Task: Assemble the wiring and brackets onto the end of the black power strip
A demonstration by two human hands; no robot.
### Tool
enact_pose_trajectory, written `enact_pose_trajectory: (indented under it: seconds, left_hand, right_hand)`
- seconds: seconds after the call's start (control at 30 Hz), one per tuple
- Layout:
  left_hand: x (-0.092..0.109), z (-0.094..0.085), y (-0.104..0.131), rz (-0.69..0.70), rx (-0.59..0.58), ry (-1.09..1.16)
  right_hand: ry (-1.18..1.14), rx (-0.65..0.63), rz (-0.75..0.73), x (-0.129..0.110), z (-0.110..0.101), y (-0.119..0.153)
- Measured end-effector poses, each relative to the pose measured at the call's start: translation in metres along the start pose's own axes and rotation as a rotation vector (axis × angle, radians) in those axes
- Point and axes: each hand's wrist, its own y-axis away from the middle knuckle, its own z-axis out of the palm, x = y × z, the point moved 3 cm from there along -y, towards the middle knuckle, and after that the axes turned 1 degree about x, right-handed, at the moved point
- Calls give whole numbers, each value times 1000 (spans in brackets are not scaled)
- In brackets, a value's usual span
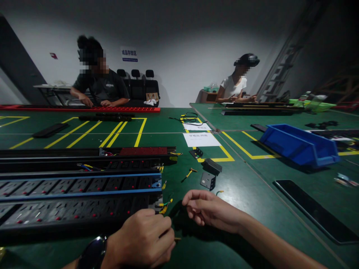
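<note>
My left hand (pixel 147 237), with a dark watch on its wrist, is closed at the bottom centre. A small brass-coloured tip (pixel 177 239) pokes out beside its fingers; the rest of what it grips is hidden. To its right my right hand (pixel 203 207) hovers with loosely curled fingers apart and nothing visible in them. Left of the hands lie black socket strips (pixel 84 211) with red dots, one edged with blue rails (pixel 112 192). Yellow-green wire ends (pixel 165 204) stick out at their right end.
Small black brackets (pixel 208 180), a short yellow wire (pixel 189 174) and white paper labels (pixel 201 139) lie beyond my hands. A blue bin (pixel 300 145) and a black phone-like slab (pixel 314 209) are at the right. Two people (pixel 105 87) work across the green table (pixel 252 194).
</note>
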Motion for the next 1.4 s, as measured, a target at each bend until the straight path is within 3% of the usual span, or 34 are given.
enact_pose_trajectory:
  seconds: [1.4]
  left_hand:
    - [0,-2,-3,-3,31,14]
  right_hand:
    - [20,18,7,-1,2,0]
